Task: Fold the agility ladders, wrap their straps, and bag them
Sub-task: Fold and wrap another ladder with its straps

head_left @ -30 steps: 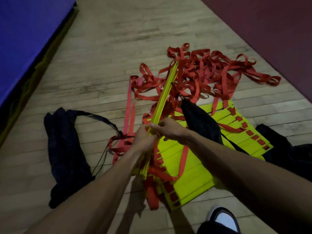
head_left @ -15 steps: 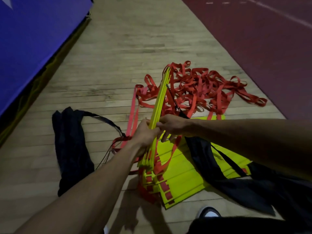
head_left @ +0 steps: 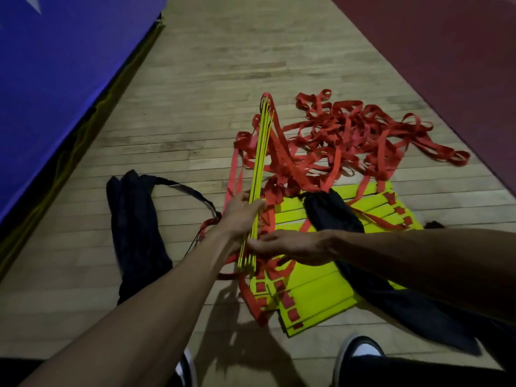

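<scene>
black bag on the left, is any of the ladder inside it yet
No, the black bag lies flat on the wooden floor, apart from the yellow rungs that the left hand grips.

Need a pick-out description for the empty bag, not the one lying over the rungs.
Start at the big blue mat along the left wall and come down onto the wooden floor. There, left of the person's left hand, lies a long dark fabric bag with a thin strap looping right. Unlike the other dark fabric bag, it lies on bare floor, clear of the flat yellow plastic rungs.
</scene>
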`<state>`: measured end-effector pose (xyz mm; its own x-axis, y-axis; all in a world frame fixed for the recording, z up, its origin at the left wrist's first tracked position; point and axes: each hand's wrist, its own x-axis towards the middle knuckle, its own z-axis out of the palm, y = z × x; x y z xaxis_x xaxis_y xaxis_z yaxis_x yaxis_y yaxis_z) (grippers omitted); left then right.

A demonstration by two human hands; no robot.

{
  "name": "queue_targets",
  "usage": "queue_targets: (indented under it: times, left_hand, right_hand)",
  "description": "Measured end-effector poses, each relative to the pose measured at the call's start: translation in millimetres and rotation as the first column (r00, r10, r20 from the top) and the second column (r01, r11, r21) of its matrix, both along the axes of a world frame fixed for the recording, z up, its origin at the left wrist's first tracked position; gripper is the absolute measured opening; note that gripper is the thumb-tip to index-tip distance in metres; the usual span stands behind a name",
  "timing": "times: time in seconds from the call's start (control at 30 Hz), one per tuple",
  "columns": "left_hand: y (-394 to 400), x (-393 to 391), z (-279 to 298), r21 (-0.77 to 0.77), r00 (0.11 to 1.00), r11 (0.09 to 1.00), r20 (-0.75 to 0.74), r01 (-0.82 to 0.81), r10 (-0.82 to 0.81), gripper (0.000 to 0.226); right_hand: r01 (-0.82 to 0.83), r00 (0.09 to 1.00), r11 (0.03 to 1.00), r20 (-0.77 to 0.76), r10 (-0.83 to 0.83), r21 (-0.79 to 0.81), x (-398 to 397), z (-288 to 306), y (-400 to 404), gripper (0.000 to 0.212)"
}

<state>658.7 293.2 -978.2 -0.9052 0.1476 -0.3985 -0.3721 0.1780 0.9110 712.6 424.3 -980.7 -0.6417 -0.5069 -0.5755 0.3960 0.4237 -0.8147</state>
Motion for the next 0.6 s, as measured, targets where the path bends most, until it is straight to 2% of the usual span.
queue_targets:
  times: [0.1, 0.17, 0.23, 0.37, 0.43, 0.5, 0.53, 0.6]
  left_hand:
    - [-12, 5, -6, -0.006, 1.000, 1.000, 0.021, 0.019, -0.019, 0.018]
    - [-15, 8, -7, -0.037, 0.998, 0.998, 0.011, 0.056, -0.056, 0.027]
    - [-15, 15, -7, -0.022, 0.994, 0.994, 0.005, 0.111, -0.111, 0.029]
    - [-12, 28, -8, -0.070, 0.969, 0.968, -0.021, 0.243, -0.245, 0.024]
    - [-15, 29, -13, -0.140, 0.955, 0.946, -0.009, 0.291, -0.295, 0.028]
    - [-16, 30, -17, -0.183, 0.942, 0.925, 0.005, 0.331, -0.336, 0.038]
    - [-15, 31, -18, -0.179, 0.937, 0.922, 0.010, 0.345, -0.349, 0.040]
    - [-15, 34, -18, -0.069, 0.940, 0.937, 0.042, 0.342, -0.339, 0.042]
  right_hand:
    - [-0.141, 0.985, 0.984, -0.082, 0.150, 0.112, -1, -4, 17, 0.024]
    - [-0.173, 0.949, 0.946, -0.209, 0.235, 0.274, -7, -7, 30, 0.027]
    - [-0.098, 0.914, 0.913, -0.327, 0.241, 0.396, -15, -4, 37, 0.033]
    - [0.064, 0.813, 0.860, -0.527, 0.249, 0.506, -30, 3, 38, 0.032]
    - [0.162, 0.788, 0.845, -0.582, 0.200, 0.510, -40, 4, 43, 0.037]
    - [0.230, 0.822, 0.853, -0.563, 0.087, 0.468, -46, 6, 49, 0.038]
    - [0.253, 0.847, 0.879, -0.532, 0.001, 0.405, -47, 7, 51, 0.034]
    - [0.312, 0.895, 0.923, -0.396, -0.205, 0.227, -45, 9, 50, 0.028]
